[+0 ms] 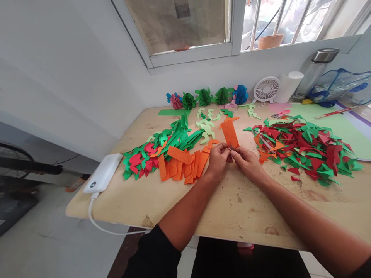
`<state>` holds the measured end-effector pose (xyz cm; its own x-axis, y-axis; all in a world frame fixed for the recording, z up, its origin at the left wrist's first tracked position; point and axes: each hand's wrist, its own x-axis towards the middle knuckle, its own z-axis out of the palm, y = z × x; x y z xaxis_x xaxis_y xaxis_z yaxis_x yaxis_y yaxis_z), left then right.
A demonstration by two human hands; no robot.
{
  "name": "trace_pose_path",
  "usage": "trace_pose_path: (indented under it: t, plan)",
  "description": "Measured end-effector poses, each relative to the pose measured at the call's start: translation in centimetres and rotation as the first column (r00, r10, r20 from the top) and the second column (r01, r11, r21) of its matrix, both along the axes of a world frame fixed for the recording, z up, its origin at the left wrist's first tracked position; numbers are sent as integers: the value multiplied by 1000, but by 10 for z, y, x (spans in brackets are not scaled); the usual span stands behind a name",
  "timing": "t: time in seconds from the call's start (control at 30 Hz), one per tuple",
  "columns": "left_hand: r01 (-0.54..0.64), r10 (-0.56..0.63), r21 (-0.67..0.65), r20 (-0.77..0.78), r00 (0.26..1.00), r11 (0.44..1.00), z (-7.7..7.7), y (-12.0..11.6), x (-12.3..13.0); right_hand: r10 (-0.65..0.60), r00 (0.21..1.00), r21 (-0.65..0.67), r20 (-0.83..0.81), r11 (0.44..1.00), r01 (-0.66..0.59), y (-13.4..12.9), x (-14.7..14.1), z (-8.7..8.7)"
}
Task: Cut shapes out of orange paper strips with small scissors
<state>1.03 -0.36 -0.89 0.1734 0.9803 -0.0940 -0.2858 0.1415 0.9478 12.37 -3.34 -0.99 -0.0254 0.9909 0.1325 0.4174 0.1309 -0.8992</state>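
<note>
My left hand (218, 159) and my right hand (247, 161) meet at the middle of the table, fingertips pinched together. Between them they grip the lower end of an orange paper strip (228, 133) with pencil lines on it. A small dark bit shows at the fingertips, too small to name. Beside my left hand lies a fan of orange paper strips (179, 164). Left of those is a heap of green paper cut-outs (174, 135) with red paper pieces (142, 159). Right of my right hand spreads a pile of red and green paper scraps (307, 146).
Several paper honeycomb turtles (205, 96) line the wall. Near them stand a small white fan (267, 89) and a glass bottle (314, 73). Pink scissors (280, 114) lie behind the scraps. A white power bank (102, 173) with a cable sits at the left edge.
</note>
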Motion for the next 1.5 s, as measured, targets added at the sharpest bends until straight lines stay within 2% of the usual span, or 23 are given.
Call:
trace_pose_path:
  t: [1.1, 1.5]
  plan:
    - [-1, 2, -19, 40, 999, 1000, 1, 0, 0, 1, 1000, 5, 2, 1000, -1, 0, 0, 1]
    - [-6, 7, -9, 12, 1000, 1000, 3, -1, 0, -14, 1000, 12, 7, 1000, 14, -2, -2, 5]
